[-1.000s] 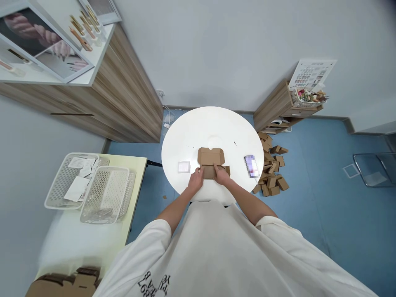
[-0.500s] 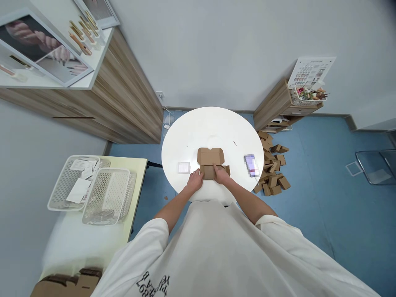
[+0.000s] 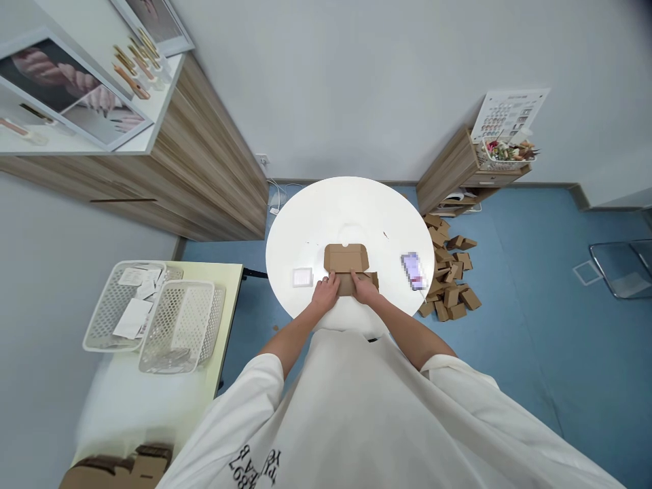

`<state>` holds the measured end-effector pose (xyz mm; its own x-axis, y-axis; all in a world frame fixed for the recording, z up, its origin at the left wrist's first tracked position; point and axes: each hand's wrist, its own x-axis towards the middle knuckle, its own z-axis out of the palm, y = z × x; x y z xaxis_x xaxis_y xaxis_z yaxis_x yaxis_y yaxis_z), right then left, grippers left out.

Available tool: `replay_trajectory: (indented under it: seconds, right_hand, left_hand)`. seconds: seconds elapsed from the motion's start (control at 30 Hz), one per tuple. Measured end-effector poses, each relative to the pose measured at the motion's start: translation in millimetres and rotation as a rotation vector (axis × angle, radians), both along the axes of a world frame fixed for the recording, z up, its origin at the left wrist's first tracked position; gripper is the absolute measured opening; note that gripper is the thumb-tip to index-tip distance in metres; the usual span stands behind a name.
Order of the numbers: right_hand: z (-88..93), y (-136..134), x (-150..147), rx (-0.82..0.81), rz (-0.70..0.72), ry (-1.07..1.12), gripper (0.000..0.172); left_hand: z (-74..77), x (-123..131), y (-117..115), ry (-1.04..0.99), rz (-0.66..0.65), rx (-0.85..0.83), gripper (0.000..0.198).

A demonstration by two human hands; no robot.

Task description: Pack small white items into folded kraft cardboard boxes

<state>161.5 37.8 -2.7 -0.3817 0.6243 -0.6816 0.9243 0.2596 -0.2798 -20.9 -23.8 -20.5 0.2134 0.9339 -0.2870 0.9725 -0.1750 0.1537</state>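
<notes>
A partly folded brown cardboard box (image 3: 346,258) lies near the front of the round white table (image 3: 305,217). Its wide lid panel stretches away from me, and a small flap sticks out at its right side. My left hand (image 3: 326,292) grips the near left part of the box, fingers over its top. On the near right part, my right hand (image 3: 365,288) holds the cardboard with the thumb and fingers. The undersides of both hands are hidden.
A small clear-white case (image 3: 302,277) lies left on the table, a blurred purple item (image 3: 413,270) right. Folded boxes (image 3: 451,285) are heaped on the floor. White baskets (image 3: 178,326) and cardboard sheets (image 3: 122,472) occupy the side table (image 3: 231,285).
My left hand has shifted slightly right and away from me, from the box's left edge onto its near panel. My right hand and the box have hardly moved.
</notes>
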Motion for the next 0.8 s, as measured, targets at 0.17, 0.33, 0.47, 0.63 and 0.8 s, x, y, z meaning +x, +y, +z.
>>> replay_trajectory:
  seconds: [0.17,0.33,0.47,0.63,0.8]
  right_hand:
    - [4.0,-14.7,14.2,0.156,-0.034,0.075,0.088]
    - [0.9,-38.9,53.3,0.431,-0.283,0.016,0.082]
    - [-9.2,-37.7,66.2,0.312,-0.344,-0.016,0.084]
    - [-18.4,-20.9,50.1,0.308,-0.366,0.058,0.063]
    - [-14.1,-18.3,38.6,0.273,-0.447,0.114,0.060]
  left_hand:
    - [-0.5,0.6,4.5,-0.037,0.004,-0.045,0.066]
    - [-0.2,1.2,5.2,-0.073,0.025,-0.067,0.066]
    - [2.5,2.4,5.8,-0.072,0.024,-0.083,0.066]
    - [4.4,2.5,7.4,-0.048,0.003,-0.094,0.063]
    - [3.8,2.1,7.3,-0.015,-0.016,-0.092,0.063]
